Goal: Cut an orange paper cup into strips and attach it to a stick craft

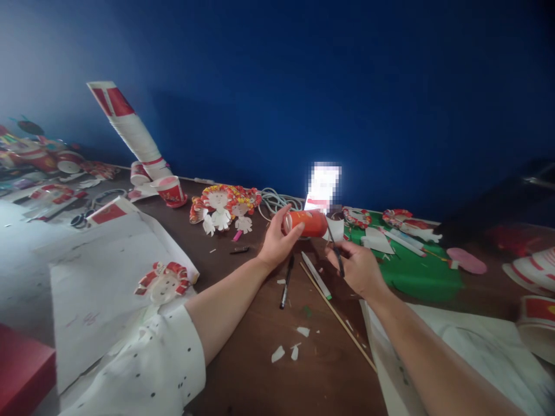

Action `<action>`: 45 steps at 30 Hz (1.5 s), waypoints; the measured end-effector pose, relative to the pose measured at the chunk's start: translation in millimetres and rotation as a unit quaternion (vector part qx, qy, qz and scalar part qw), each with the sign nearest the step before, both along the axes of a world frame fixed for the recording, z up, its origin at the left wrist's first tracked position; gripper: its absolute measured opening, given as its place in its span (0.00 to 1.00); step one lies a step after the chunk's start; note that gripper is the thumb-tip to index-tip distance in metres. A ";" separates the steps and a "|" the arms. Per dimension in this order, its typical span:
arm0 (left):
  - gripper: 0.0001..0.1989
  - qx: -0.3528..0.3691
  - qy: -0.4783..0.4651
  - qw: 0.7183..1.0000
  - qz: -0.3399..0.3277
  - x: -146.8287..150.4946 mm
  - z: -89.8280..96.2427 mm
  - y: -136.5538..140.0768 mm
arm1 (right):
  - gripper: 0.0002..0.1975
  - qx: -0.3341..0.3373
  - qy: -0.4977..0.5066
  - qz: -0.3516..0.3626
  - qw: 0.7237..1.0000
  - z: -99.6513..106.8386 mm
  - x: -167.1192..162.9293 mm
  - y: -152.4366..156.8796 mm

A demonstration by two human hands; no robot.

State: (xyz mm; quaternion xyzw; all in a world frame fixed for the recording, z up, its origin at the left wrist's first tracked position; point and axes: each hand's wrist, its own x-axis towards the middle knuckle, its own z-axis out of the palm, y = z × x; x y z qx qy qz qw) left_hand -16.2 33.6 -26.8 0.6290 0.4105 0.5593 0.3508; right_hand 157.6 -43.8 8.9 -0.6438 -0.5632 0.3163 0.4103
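My left hand (276, 241) is wrapped round a red-orange paper cup (309, 223), which lies on its side in the air above the table. In my right hand (358, 267) is a pair of scissors (338, 257) with dark handles. The blades reach up to the right end of the cup; whether they bite into the paper I cannot tell. A white paper piece (335, 229) shows just behind the blades. Below the hands lie a black pen (287, 284), a white marker (315, 275) with a green end and a thin wooden stick (338, 316).
Paper scraps (278, 353) dot the brown table (243, 370). Paper dolls with curly red-yellow hair (219, 202) lie behind. A bright screen (323, 185) leans by the blue wall. Stacked cups (139, 136) tilt at the left; a green sheet (407, 274) and more cups (537, 323) are at the right.
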 end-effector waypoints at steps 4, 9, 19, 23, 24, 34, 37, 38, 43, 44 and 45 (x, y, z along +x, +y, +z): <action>0.25 -0.081 -0.015 0.995 0.059 -0.2 0.2 3.6 | 0.14 0.005 -0.023 0.019 1.000 -9.5 1.8 1.8; 0.20 -0.088 0.039 0.995 0.024 -2.4 4.8 4.1 | 0.14 -0.012 0.015 0.021 1.000 -10.5 2.7 4.9; 0.18 -0.052 0.057 0.997 0.017 -2.4 9.7 -0.2 | 0.14 -0.026 0.035 -0.002 0.999 -0.3 0.5 2.9; 0.18 -0.042 0.044 0.998 0.018 -2.2 9.8 -0.9 | 0.15 -0.014 0.009 0.005 1.000 1.8 1.4 1.8; 0.18 -0.042 0.041 0.998 0.018 -2.0 9.4 -1.1 | 0.15 -0.011 0.000 0.005 1.000 2.7 1.6 1.5; 0.22 -0.045 0.009 0.999 0.010 -1.0 3.9 3.3 | 0.14 -0.034 0.041 -0.004 0.999 8.3 -1.5 0.8; 0.21 -0.033 0.047 0.998 0.008 -1.1 6.7 1.0 | 0.15 -0.042 0.071 -0.009 0.997 5.5 1.2 2.8; 0.21 -0.030 0.058 0.998 0.007 -1.0 7.6 0.0 | 0.15 -0.043 0.075 -0.012 0.996 5.0 2.0 3.2; 0.21 -0.027 0.064 0.998 0.005 -1.2 7.9 -1.8 | 0.17 -0.036 0.060 -0.018 0.997 6.5 2.5 2.9; 0.21 -0.028 0.060 0.998 0.005 -1.3 7.2 -1.5 | 0.16 -0.033 0.055 -0.019 0.998 6.9 2.3 2.6; 0.21 -0.028 0.055 0.998 0.004 -1.3 6.4 -1.0 | 0.16 -0.032 0.049 -0.020 0.998 7.2 2.3 2.4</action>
